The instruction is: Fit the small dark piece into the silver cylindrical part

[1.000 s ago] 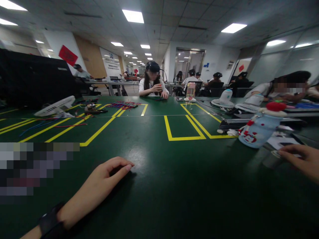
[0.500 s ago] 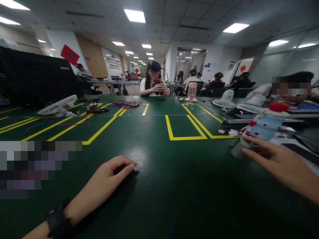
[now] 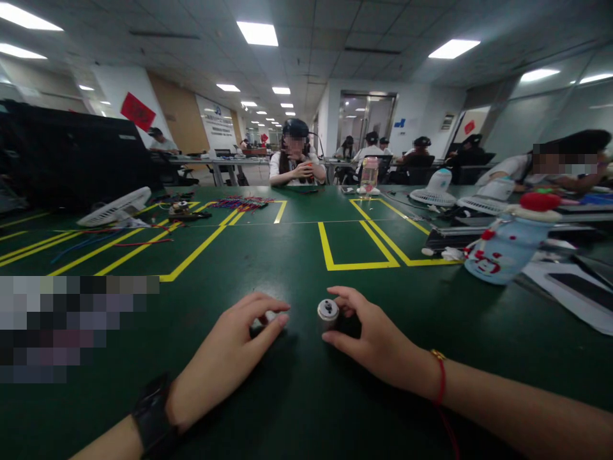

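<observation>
two hands rest on the green counter [image 3: 306,396]: the left hand [image 3: 225,358] at 7 o'clock, the right hand [image 3: 378,338] at 5 o'clock. one small silver cylinder [image 3: 328,312] stands between them. three white desk fans: one [image 3: 115,207] at 10 o'clock, two [image 3: 433,190] [image 3: 488,195] at 2 o'clock. one blue plush-covered bottle [image 3: 502,252]. one pink bottle [image 3: 369,174] at 12 o'clock.

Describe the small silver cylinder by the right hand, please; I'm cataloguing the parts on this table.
The small silver metal cylinder stands upright on the dark green table, between the two hands. Its body looks like shiny metal; the flat round top is pale with small dark marks, too small to make out. The right hand curls around its right side, fingertips touching it. The left hand rests close by, apart from it.
</observation>
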The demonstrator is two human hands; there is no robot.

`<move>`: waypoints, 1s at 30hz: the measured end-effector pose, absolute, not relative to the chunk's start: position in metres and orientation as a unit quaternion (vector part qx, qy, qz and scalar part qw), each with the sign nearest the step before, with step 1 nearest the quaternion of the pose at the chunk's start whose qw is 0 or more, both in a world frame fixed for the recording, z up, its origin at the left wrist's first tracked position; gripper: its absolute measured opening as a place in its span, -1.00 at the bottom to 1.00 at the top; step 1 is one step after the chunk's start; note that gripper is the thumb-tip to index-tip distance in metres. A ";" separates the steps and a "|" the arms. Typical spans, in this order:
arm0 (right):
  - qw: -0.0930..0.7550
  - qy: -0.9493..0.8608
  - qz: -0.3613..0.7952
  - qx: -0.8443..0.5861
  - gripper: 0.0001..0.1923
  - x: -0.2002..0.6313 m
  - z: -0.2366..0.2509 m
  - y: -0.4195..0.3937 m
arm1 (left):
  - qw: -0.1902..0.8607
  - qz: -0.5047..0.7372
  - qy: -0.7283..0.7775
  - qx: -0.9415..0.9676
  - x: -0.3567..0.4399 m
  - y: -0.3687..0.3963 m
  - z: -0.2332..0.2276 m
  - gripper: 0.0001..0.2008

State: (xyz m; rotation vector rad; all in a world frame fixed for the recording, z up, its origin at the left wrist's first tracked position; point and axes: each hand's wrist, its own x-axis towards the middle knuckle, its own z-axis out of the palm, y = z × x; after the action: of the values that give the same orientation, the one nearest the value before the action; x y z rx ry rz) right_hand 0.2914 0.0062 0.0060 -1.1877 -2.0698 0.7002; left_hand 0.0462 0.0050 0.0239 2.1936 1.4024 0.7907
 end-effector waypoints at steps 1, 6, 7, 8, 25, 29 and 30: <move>0.320 -0.788 0.275 -0.449 -0.41 0.292 0.005 0.007 | 0.207 0.294 0.488 0.796 0.059 0.005 0.029 -0.76; 0.311 -0.799 0.284 -0.430 -0.58 0.290 0.007 0.007 | 0.204 0.322 0.447 0.809 0.107 0.009 0.050 -0.83; 0.313 -0.798 0.282 -0.432 -0.58 0.290 0.008 0.006 | 0.203 0.333 0.448 0.804 0.109 0.010 0.051 -0.83; 0.315 -0.797 0.278 -0.434 -0.59 0.290 0.009 0.005 | 0.204 0.345 0.451 0.797 0.109 0.011 0.052 -0.83; 0.326 -0.776 0.177 -0.509 -0.52 0.323 0.013 0.000 | 0.264 0.264 0.504 0.779 0.068 0.017 0.023 -0.60; 0.309 -0.695 0.067 -0.646 -0.50 0.410 0.015 -0.001 | 0.281 0.271 0.587 0.709 0.012 0.019 0.022 -0.58; 0.300 -0.660 0.042 -0.687 -0.45 0.439 0.013 -0.002 | 0.296 0.280 0.611 0.679 -0.002 0.019 0.019 -0.57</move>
State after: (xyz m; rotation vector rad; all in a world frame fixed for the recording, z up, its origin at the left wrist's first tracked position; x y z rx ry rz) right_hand 0.4387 -0.0024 0.0125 -1.8232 -1.7530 0.1114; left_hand -0.0022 0.0192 0.0192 1.8063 1.6258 0.7436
